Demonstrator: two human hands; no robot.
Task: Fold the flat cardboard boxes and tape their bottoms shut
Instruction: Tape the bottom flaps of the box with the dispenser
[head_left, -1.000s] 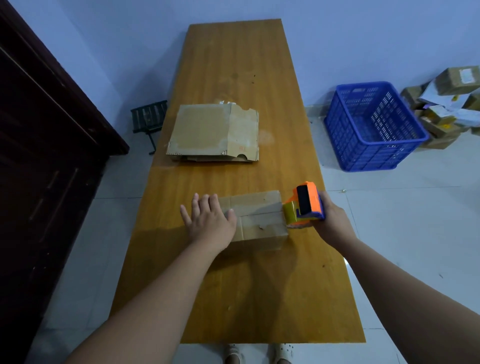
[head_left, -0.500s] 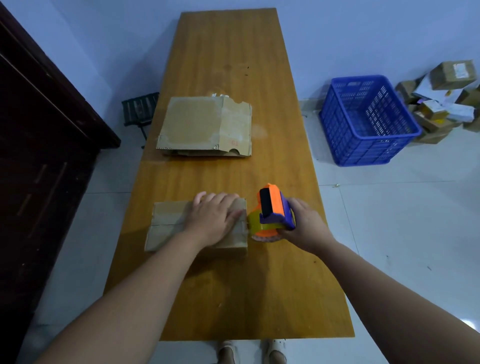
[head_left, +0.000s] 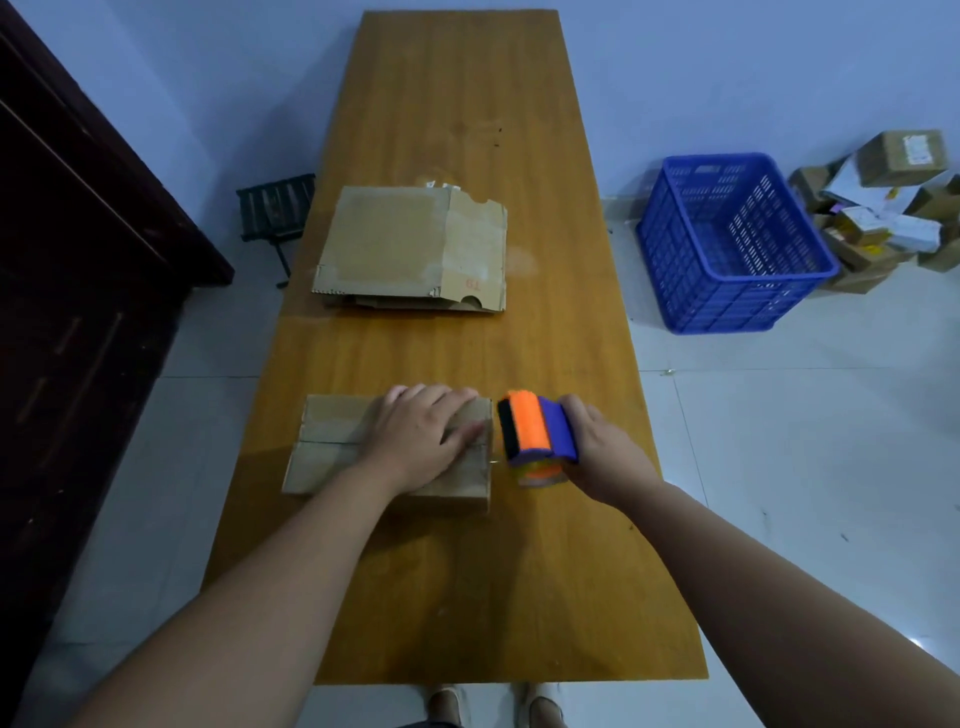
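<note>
Right hand (head_left: 605, 457) has a closed grip round the orange-and-purple tape dispenser (head_left: 535, 441), held just off the right end of the folded box (head_left: 332, 447), its black blade edge facing the cardboard. Left hand (head_left: 421, 441) isn't gripping anything: it lies flat, fingers spread, pressing on top of the box's right half to keep the flaps down. Box sits bottom-up on the tabletop (head_left: 467, 571), nearer me than the stack of flat boxes (head_left: 410, 249), which lies beyond it w/ a bare strip of wood between. The centre seam where the two flaps meet runs left-right across the box, showing to the left of my palm. Can't tell if tape is stuck on yet; no clear strip shows. Judging by looks, the box is light, thin corrugated, empty, so it'll likely skate on the smooth wood if I pull tape w/o holding it. Flaps prob. springy & want to lift. Best hold: flat palm over the seam, not a pinch at the edges, which would crush or bow the wall. Dispenser is rigid plastic; a full-hand wrap round its body suits it. Next, I reckon, start the tape on the box's right end wall, then draw along the seam.
</note>
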